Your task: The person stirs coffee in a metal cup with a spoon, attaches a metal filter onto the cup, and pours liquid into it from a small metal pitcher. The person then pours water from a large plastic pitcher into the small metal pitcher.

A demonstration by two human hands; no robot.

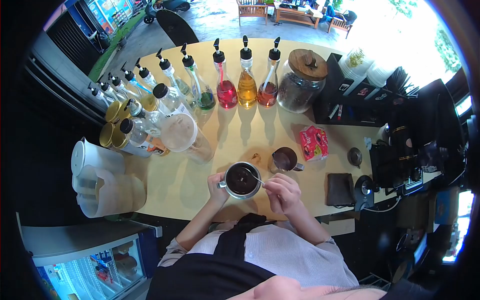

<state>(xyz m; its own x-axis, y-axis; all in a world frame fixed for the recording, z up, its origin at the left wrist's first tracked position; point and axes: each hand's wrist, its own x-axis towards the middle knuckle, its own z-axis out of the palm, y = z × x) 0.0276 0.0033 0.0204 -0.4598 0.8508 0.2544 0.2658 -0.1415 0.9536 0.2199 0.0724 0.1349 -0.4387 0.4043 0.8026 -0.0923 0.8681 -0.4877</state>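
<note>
My left hand (218,190) is closed around the handle of a metal pitcher (260,186) at the table's near edge. Dark liquid fills much of the pitcher, with a small pale patch on its surface. Between the fingers of my right hand (284,192) is the thin handle of a spoon (258,179); its lower end is hidden in the dark liquid. Just behind my right hand stands a second metal pitcher (276,164) with brown contents. A red and pink packet (314,143) lies to its right.
Pump-topped syrup bottles (247,90) curve along the back beside a wooden-lidded glass jar (301,82). Clear containers (182,135) and plastic jugs (105,192) stand left. At right are a black cup organiser (340,97), a dark pouch (340,189) and a black machine (400,150).
</note>
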